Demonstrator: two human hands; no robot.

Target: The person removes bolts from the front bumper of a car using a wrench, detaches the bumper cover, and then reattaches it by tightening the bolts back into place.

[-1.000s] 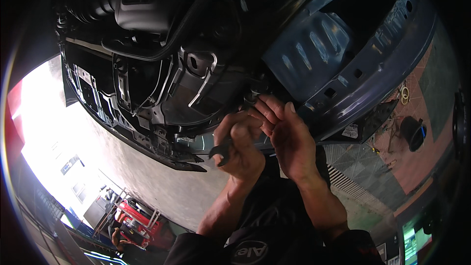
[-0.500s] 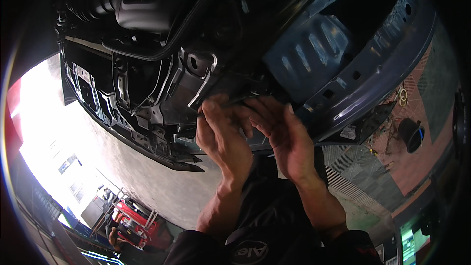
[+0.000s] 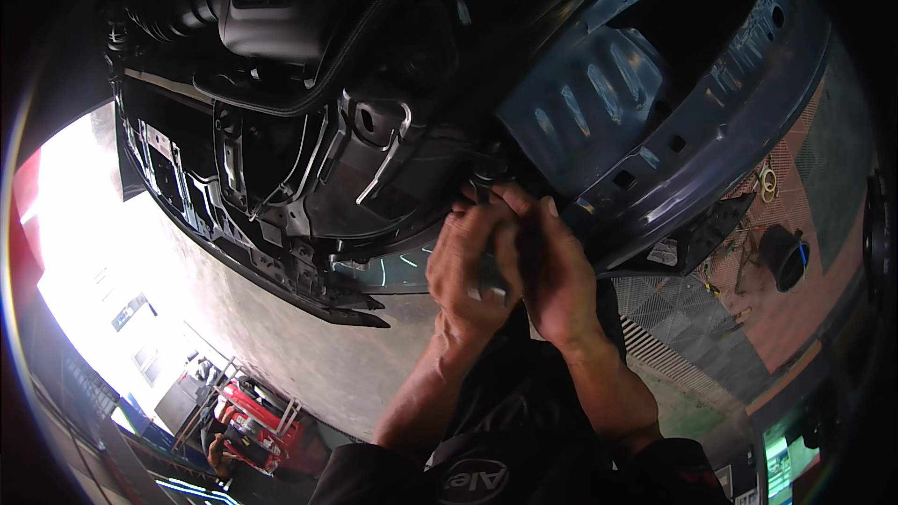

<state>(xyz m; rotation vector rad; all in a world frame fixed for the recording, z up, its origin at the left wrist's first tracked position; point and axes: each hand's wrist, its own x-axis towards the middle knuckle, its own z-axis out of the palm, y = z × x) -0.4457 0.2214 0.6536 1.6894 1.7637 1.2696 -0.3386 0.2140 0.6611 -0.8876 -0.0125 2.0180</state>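
Observation:
My left hand (image 3: pixel 470 266) is closed, its fingers curled round a slim metal tool. The tool's shiny end (image 3: pixel 487 293) shows by the palm; its kind is hidden. Close beside it, my right hand (image 3: pixel 561 285) has its fingers bent inward toward the left fingertips. What they grip, if anything, is hidden. Both hands are at the front corner of a car's engine bay, just below a dark rounded fitting (image 3: pixel 490 166). A blue-grey body panel (image 3: pixel 585 112) lies to the right of the fitting, and a black inner panel (image 3: pixel 369 168) to the left.
A bare metal front support (image 3: pixel 178 164) runs along the left. The curved blue-grey body edge (image 3: pixel 687 173) arches at the right. On the tiled floor stand a black bucket-like container (image 3: pixel 782 257) and a yellowish tape roll (image 3: pixel 768 187). A person (image 3: pixel 220 449) is by a red object at lower left.
My left hand has moved right, against my right hand, and curled tighter; a shiny metal end now shows in it. The right hand stays nearly in place, its fingers more hidden.

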